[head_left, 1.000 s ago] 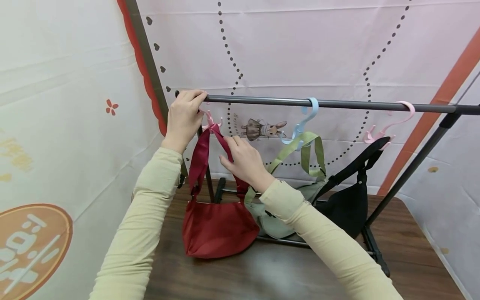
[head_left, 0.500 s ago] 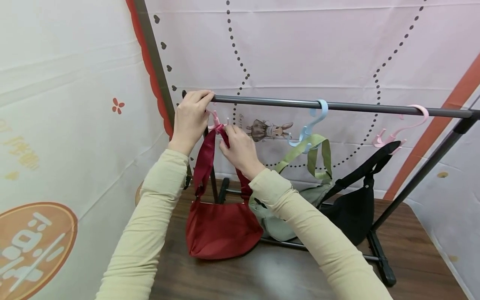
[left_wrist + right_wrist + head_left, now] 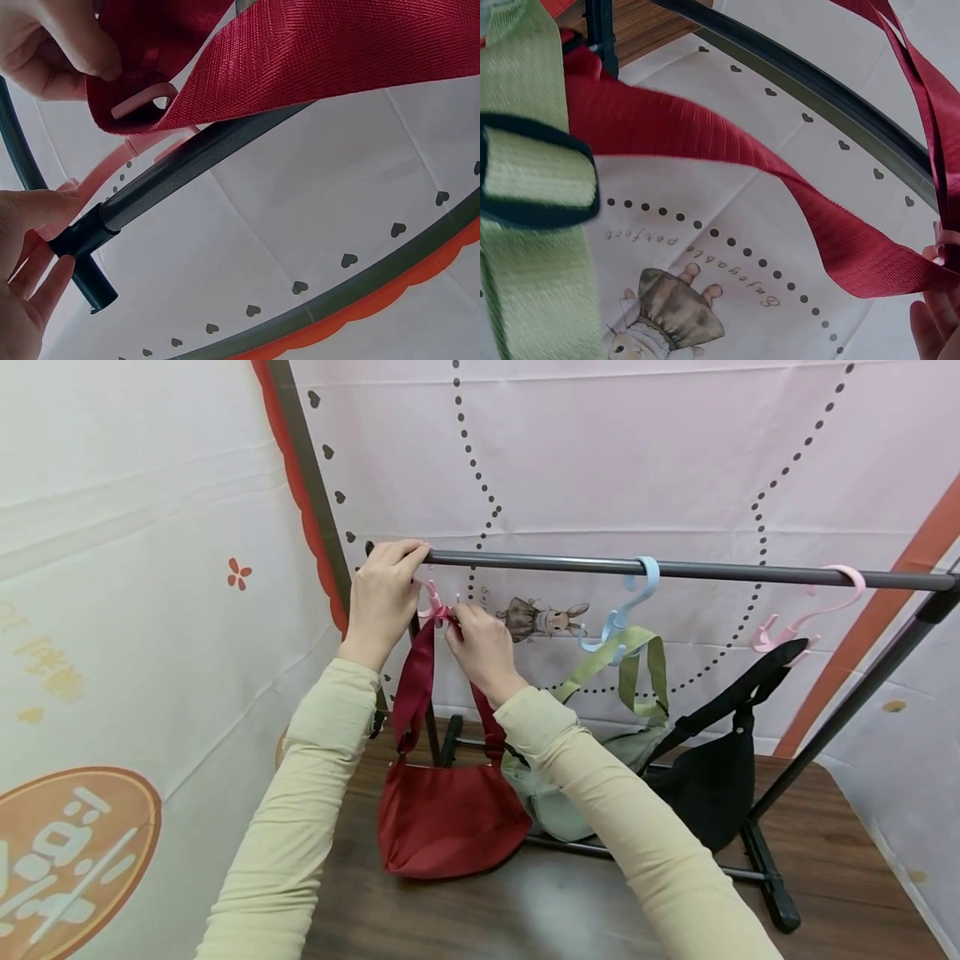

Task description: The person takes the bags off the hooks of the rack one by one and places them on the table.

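Observation:
My left hand (image 3: 382, 597) grips the left end of the black rack's top rail (image 3: 525, 561), around the top of a pink hook (image 3: 105, 169). In the left wrist view, its thumb lies on that hook beside the rail joint. A red shoulder bag (image 3: 453, 822) hangs below by its wide strap (image 3: 337, 56). The strap loops over one prong of the hook. With curled fingers my right hand (image 3: 482, 647) pinches the strap close to the hook. The bag's body is just above or on the tabletop; I cannot tell which.
Further right, a light green bag (image 3: 551, 797) hangs from a blue hook (image 3: 619, 620). Beyond it a black bag (image 3: 712, 785) hangs from another pink hook (image 3: 787, 633). The rack's foot (image 3: 772, 881) stands on a brown wooden table (image 3: 517, 918). Printed cloth (image 3: 645, 452) covers the walls behind.
My right hand has moved up and left along the red strap to beside the hook, and its fingers have closed on it. My left hand keeps its place on the rail.

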Action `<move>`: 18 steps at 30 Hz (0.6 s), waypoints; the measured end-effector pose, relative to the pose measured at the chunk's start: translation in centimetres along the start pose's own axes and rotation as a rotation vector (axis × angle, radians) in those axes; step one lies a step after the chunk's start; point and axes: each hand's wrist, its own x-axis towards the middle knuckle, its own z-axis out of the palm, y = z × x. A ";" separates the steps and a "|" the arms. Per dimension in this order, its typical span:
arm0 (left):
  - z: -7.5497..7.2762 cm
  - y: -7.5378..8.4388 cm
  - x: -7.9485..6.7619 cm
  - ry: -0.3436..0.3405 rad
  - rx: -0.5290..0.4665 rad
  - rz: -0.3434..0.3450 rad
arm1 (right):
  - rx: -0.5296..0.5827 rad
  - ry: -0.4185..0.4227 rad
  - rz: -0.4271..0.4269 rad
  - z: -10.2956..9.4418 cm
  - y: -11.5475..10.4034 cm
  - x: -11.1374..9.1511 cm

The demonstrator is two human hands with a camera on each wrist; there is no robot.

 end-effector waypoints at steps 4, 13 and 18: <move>0.1 0.1 0.1 0.006 0.000 -0.002 | -0.011 -0.005 -0.030 -0.4 0.1 0.5; 0.2 0.1 0.1 0.012 0.006 -0.003 | -0.027 0.010 -0.065 -1.4 -0.1 1.9; 0.1 0.1 0.1 0.017 -0.014 -0.009 | -0.014 0.035 -0.090 -2.1 -0.4 2.4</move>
